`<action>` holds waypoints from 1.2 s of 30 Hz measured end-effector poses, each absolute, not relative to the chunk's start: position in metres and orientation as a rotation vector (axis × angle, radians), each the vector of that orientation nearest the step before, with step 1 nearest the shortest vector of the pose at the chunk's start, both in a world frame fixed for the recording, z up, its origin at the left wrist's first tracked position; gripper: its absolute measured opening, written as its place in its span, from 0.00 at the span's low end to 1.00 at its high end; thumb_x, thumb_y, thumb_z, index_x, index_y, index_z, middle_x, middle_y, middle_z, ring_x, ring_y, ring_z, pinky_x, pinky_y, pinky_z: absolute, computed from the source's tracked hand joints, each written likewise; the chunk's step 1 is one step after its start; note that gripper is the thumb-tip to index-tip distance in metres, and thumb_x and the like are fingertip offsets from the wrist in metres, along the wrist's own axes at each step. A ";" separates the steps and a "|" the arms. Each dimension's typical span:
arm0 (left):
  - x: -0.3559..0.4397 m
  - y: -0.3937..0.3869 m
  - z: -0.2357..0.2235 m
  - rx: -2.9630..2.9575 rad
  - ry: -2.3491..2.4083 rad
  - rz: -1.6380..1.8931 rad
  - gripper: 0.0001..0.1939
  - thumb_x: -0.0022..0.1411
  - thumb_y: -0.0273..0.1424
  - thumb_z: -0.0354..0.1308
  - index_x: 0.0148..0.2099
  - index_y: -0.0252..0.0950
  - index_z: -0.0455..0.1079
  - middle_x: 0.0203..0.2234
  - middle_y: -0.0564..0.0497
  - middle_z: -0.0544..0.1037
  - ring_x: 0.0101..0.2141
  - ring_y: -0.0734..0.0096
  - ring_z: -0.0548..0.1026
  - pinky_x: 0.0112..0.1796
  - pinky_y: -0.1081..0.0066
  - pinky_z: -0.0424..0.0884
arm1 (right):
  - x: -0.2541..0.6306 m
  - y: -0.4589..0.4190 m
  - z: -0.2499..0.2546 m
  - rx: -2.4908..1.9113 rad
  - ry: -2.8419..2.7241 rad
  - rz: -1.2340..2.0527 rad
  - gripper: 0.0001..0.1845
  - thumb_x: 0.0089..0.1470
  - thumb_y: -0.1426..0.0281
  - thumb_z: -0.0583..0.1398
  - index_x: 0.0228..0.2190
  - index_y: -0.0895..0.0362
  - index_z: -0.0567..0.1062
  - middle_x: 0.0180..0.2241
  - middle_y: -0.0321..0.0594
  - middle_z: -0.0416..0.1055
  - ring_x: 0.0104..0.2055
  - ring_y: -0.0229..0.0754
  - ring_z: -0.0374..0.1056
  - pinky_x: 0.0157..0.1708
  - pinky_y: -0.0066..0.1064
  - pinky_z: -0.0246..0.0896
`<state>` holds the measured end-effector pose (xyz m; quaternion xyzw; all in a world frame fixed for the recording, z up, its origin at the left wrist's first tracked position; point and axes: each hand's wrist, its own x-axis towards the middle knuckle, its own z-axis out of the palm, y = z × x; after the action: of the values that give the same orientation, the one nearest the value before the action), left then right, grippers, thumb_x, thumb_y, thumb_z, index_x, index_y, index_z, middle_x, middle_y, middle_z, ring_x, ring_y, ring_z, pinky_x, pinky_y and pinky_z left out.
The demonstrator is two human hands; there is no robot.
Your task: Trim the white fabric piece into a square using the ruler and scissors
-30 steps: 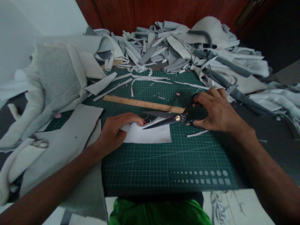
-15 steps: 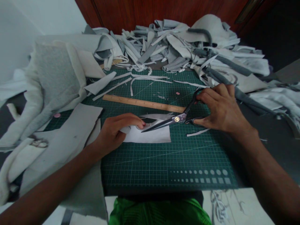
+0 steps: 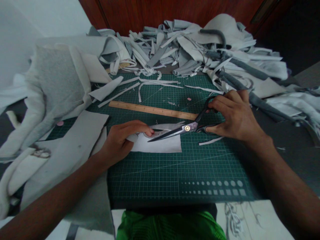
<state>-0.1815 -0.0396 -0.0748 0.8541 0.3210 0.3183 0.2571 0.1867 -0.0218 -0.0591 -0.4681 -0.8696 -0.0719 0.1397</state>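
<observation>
My right hand (image 3: 231, 115) grips the black handles of a pair of scissors (image 3: 187, 128), its fingers in the loops. The blades point left, slightly parted, over a small piece of white fabric (image 3: 160, 145). My left hand (image 3: 125, 136) pinches the fabric near its upper left, close to the blade tips. A narrow grey-white strip (image 3: 167, 126) lies along the far edge of the piece, beside the upper blade. Whether the blades have fabric between them is hard to make out. Beneath everything lies a green cutting mat (image 3: 160, 176).
A wooden ruler (image 3: 152, 110) lies just beyond the scissors. Thin fabric strips (image 3: 160, 82) are strewn farther back. Heaped scraps (image 3: 160, 46) line the far edge, and larger grey fabric (image 3: 62, 73) piles up at left. A pink chalk piece (image 3: 189, 99) rests on the mat.
The scissors have shifted slightly left, their tips lower beside my left fingers, and the blades look a little closer together. My left hand keeps its pinch on the fabric.
</observation>
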 end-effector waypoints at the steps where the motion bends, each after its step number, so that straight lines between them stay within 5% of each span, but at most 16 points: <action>1: -0.181 -0.039 -0.075 2.312 0.875 0.858 0.25 0.51 0.14 0.46 0.44 0.41 0.74 0.43 0.49 0.85 0.46 0.64 0.83 0.49 0.64 0.77 | 0.187 -0.021 -0.060 -1.353 -2.517 -0.202 0.28 0.58 0.39 0.57 0.43 0.49 0.77 0.42 0.49 0.77 0.44 0.61 0.64 0.46 0.55 0.54; 18: -0.182 -0.038 -0.079 2.279 0.874 0.869 0.20 0.59 0.16 0.48 0.45 0.41 0.74 0.42 0.51 0.85 0.45 0.65 0.83 0.49 0.65 0.77 | 0.189 -0.016 -0.068 -1.248 -2.489 -0.302 0.29 0.60 0.40 0.56 0.39 0.53 0.75 0.38 0.48 0.77 0.40 0.56 0.64 0.44 0.48 0.52; 25: -0.179 -0.045 -0.076 2.074 1.048 0.906 0.05 0.75 0.26 0.50 0.48 0.40 0.66 0.41 0.56 0.84 0.45 0.72 0.82 0.50 0.70 0.75 | 0.189 -0.013 -0.072 -1.170 -2.462 -0.256 0.25 0.59 0.44 0.61 0.36 0.54 0.75 0.35 0.46 0.77 0.38 0.53 0.64 0.42 0.45 0.51; 30: -0.175 -0.045 -0.082 1.932 1.118 1.021 0.04 0.74 0.31 0.54 0.47 0.42 0.60 0.38 0.55 0.84 0.42 0.70 0.82 0.45 0.70 0.75 | 0.191 -0.010 -0.076 -1.195 -2.511 -0.169 0.20 0.58 0.48 0.63 0.34 0.53 0.73 0.33 0.45 0.77 0.38 0.53 0.64 0.42 0.46 0.53; 36: -0.169 -0.043 -0.077 1.992 1.320 0.956 0.05 0.72 0.34 0.52 0.43 0.39 0.66 0.38 0.52 0.77 0.39 0.68 0.77 0.42 0.71 0.74 | 0.194 -0.007 -0.079 -1.235 -2.521 -0.017 0.18 0.56 0.50 0.64 0.33 0.51 0.74 0.30 0.41 0.74 0.36 0.52 0.64 0.41 0.46 0.52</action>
<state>-0.1692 -0.0430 -0.0768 0.7430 0.4924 0.3565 0.2801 0.1938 -0.0070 -0.0794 -0.4337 -0.8855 -0.0061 0.1663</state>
